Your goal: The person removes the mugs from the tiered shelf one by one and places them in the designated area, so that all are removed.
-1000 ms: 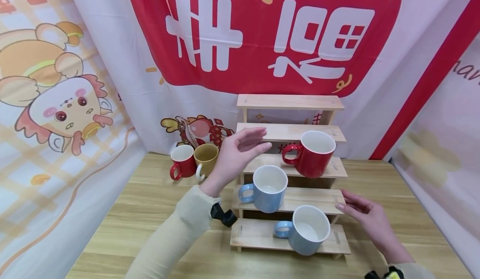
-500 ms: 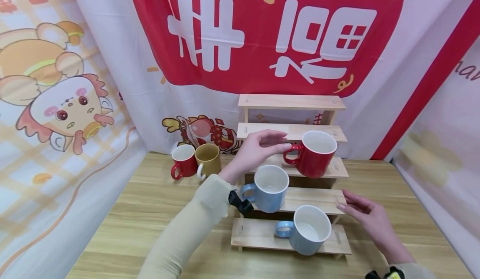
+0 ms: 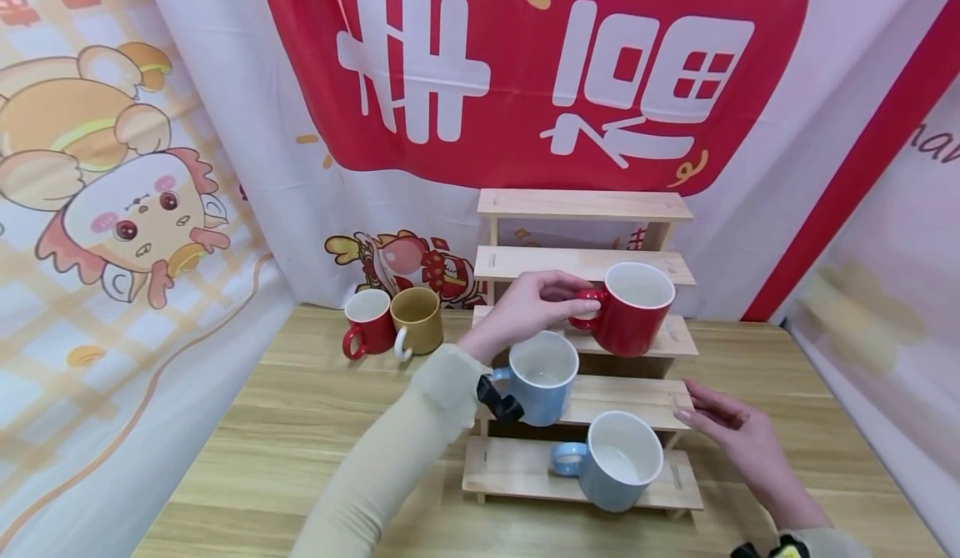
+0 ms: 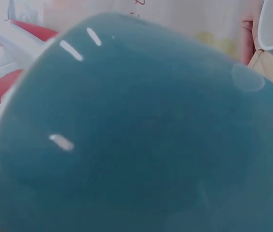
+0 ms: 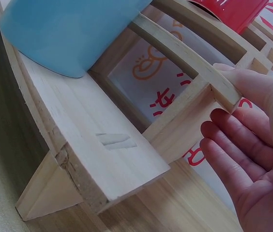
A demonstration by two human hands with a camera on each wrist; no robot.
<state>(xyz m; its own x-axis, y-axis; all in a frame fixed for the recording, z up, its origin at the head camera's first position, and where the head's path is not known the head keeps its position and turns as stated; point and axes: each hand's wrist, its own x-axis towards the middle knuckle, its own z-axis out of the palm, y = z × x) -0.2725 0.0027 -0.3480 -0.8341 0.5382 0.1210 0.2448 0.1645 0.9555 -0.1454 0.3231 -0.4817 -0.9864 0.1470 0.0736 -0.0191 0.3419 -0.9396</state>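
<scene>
My left hand (image 3: 534,309) pinches the handle of a large red mug (image 3: 636,312) standing on the third step of a wooden stepped shelf (image 3: 517,466). Its fingertips are partly hidden behind the handle. Under that wrist, a light blue mug (image 3: 542,383) sits on the second step; its side (image 4: 141,125) fills most of the left wrist view. Another light blue mug (image 3: 619,462) rests on the lowest step. My right hand (image 3: 738,441) grips the right end of the second step, thumb on top and fingers below, as the right wrist view shows.
A smaller red mug (image 3: 369,324) and a mustard mug (image 3: 417,321) with a white handle stand side by side on the wood-grain table (image 3: 285,424), left of the shelf. Printed cloth (image 3: 225,208) hangs behind and at both sides.
My left hand has moved right and slightly down, from left of the red mug onto its handle. The right hand stays on the shelf's end. The mugs have not moved.
</scene>
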